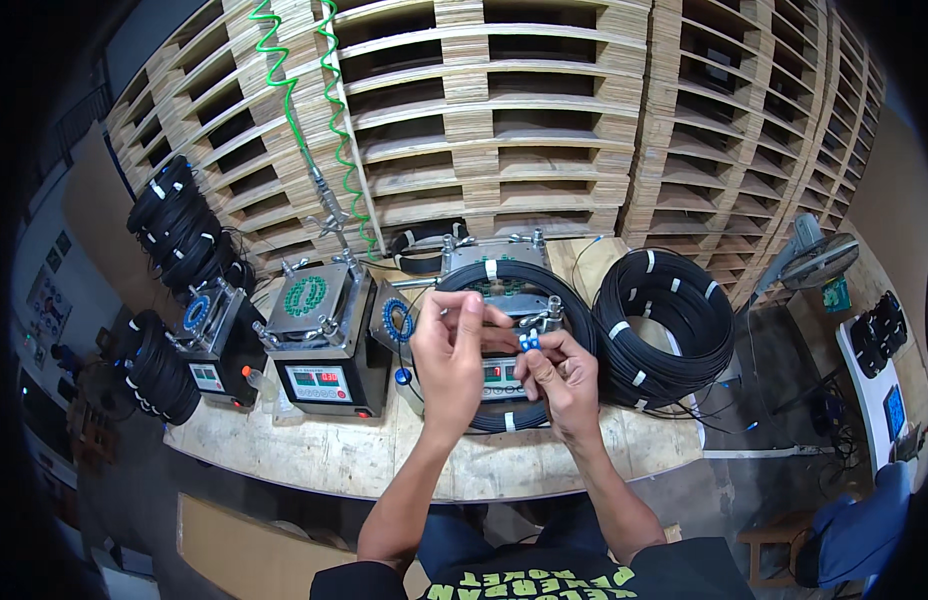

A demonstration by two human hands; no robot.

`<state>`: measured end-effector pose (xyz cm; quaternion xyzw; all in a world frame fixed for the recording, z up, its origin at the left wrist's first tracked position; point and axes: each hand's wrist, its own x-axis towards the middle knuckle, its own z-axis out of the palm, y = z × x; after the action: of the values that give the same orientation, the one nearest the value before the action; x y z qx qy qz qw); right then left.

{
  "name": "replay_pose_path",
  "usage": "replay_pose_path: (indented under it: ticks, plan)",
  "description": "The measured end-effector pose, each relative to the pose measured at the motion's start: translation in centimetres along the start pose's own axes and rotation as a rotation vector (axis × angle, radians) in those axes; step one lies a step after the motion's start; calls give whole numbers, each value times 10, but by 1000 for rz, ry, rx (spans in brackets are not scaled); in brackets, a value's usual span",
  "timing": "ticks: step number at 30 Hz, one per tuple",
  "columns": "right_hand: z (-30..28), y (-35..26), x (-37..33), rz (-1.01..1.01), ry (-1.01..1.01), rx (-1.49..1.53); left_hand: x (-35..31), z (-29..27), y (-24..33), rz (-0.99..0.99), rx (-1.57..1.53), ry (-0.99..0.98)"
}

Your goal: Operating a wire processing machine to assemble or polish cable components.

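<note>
My left hand (pixel 452 345) is raised over the bench with its fingertips pinched on a thin black cable end. My right hand (pixel 559 378) sits just beside it, fingers closed on a small blue connector (pixel 527 342). Both hands hover above a coil of black cable (pixel 584 318) that lies on top of a grey machine with a red digital display (pixel 500 377).
A tall stack of black cable coils (pixel 666 322) stands at the right of the worn workbench (pixel 334 455). Two more grey machines (pixel 324 345) (pixel 209 345) stand left, with further coils (pixel 179 225) behind. Stacked wooden pallets (pixel 544 110) form the back wall. Green coiled hoses (pixel 334 110) hang down.
</note>
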<state>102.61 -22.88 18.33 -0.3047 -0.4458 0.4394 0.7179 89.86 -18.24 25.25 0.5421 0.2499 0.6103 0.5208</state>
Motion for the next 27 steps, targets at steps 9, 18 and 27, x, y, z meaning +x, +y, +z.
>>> replay_pose_path:
  ticks: [9, 18, 27]
  plan:
    - [-5, 0, -5, 41, 8, 45, -3, -12, -11, 183, 302, -318]
    - [-4, -1, -6, 23, -24, -4, -7, -1, -4, 373, 514, -289]
    - [4, -6, -5, -6, 29, -113, -10, 6, -7, 375, 514, -154]
